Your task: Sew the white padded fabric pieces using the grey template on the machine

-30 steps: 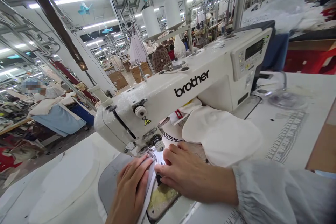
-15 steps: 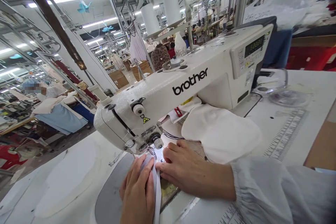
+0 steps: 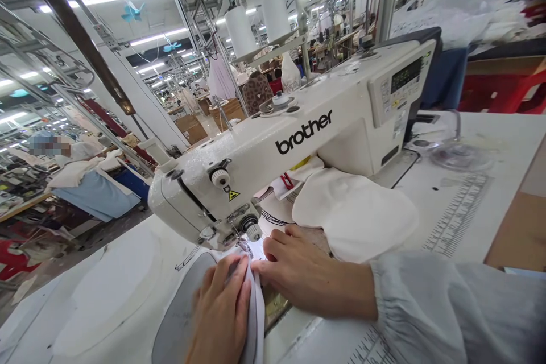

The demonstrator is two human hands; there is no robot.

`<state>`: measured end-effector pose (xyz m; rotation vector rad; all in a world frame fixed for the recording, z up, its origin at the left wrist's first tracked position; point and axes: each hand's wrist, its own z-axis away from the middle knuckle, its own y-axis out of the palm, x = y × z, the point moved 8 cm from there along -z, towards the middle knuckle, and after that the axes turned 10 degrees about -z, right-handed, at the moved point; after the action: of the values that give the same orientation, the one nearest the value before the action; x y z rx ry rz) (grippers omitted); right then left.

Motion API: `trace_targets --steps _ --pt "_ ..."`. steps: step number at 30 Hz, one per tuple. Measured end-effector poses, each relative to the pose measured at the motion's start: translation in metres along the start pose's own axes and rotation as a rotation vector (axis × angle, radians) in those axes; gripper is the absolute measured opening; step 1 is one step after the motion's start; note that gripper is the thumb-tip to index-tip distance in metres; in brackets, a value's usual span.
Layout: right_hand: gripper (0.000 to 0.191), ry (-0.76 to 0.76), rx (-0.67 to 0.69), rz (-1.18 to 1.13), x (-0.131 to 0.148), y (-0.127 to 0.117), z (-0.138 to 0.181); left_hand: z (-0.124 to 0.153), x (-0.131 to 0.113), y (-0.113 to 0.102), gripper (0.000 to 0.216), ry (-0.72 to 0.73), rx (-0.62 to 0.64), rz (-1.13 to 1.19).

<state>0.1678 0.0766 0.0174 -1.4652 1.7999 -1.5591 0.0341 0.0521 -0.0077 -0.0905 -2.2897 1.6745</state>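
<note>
A piece of white and grey fabric [image 3: 258, 327] lies under the needle end of a white sewing machine [image 3: 251, 148], its raised edge running toward me. My left hand [image 3: 224, 301] is closed over this fabric, the fingertips gripping it close to the presser foot [image 3: 244, 245]. From the right, my right hand [image 3: 302, 273] pinches at the fabric's edge with thumb and curled fingers, beside the needle area. A flat grey piece [image 3: 179, 307] spreads out left of my left hand. The lit spot at the needle is partly covered by my fingers.
White cut pieces [image 3: 354, 213] lie beneath the machine arm, behind my right hand. Ruler markings [image 3: 458, 213] run along the table at right, near a clear plastic dish [image 3: 460, 153]. Thread cones [image 3: 241, 34] stand above. A person [image 3: 77, 151] is at a bench far left.
The fabric edge between my hands now stands wider and more folded up. My left hand has shifted slightly toward me; the right hand stays by the needle. The whole view moved a little.
</note>
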Motion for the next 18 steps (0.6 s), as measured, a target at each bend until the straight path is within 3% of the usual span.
trace_targets --steps 5,18 --pt "0.026 -0.080 0.030 -0.019 0.0073 -0.0021 0.0008 0.0002 -0.0004 -0.0074 0.039 0.142 -0.077 -0.009" --pt "0.018 -0.065 0.030 -0.025 0.0031 -0.0007 0.0011 0.0025 -0.0010 0.0014 0.036 -0.031 -0.108 -0.096"
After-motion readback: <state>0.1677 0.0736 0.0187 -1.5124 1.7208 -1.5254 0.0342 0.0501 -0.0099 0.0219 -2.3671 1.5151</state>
